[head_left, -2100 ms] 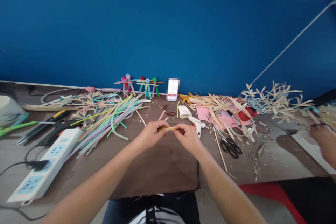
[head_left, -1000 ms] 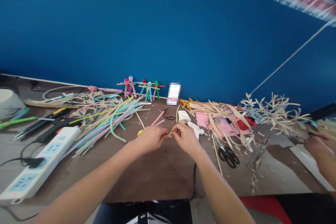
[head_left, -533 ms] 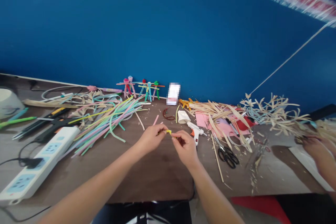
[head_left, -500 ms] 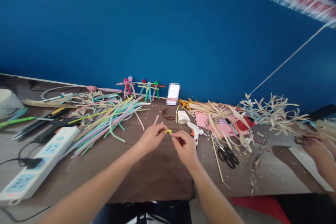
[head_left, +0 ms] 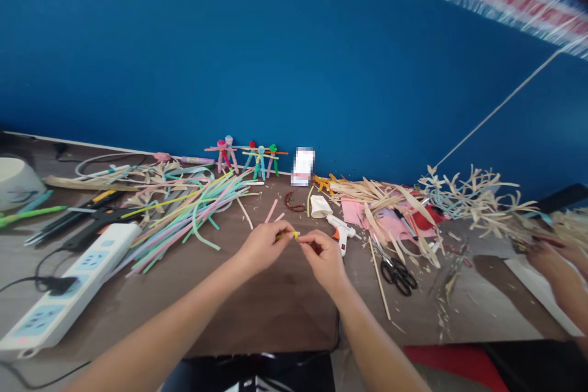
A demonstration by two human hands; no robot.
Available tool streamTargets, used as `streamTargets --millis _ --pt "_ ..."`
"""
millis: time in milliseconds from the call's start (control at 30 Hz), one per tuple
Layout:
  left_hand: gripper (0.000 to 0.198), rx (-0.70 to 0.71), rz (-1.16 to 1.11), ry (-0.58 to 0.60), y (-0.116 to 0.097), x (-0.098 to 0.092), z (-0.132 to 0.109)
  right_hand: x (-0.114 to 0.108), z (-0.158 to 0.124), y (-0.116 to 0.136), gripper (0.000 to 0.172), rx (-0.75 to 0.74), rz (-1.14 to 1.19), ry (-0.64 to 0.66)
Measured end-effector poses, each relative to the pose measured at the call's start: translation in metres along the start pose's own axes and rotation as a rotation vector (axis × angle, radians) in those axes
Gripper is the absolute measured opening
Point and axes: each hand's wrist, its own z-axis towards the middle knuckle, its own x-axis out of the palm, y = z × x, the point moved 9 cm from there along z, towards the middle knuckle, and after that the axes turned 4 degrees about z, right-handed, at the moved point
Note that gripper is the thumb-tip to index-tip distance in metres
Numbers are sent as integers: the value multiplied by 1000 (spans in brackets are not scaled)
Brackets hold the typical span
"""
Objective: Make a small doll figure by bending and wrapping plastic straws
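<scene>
A: What's the setting?

B: A blue wall behind a cluttered brown counter. From the left: a white power strip, a fan of pastel strips, then the left hand.

A: And the yellow piece?

B: Between the hands, above the counter. The left fingers pinch it; the right hand has its fingers nipped at the other end. Right of that lie a white glue gun and black-handled scissors.

A: How would you handle something that small?

B: I'd anchor it with the left fingers and let the right make short, light adjustments. Squeezing hard might flatten it, and keeping the fingertips near its ends should leave the middle visible.

A: Anything you can't make out?

B: At the left edge, a white container is cut off. The fingers cover much of the yellow piece, so its full shape is unclear. A white rectangle by the wall is pixelated. At far right, a co-worker's hand is blurred, its work indistinct.
</scene>
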Motion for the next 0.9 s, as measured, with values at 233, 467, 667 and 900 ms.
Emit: streamTargets --millis 233,467,667,900 --pt "22 127 42 154 -16 7 -4 2 2 -28 12 231 41 108" --pt "19 211 416 165 -27 4 -10 1 9 9 8 21 -350 220" --pt "19 131 596 49 -21 2 -12 2 1 37 10 -93 -507 160" --pt "19 16 469 -34 -16 -5 -12 2 -9 35 11 -74 -352 81"
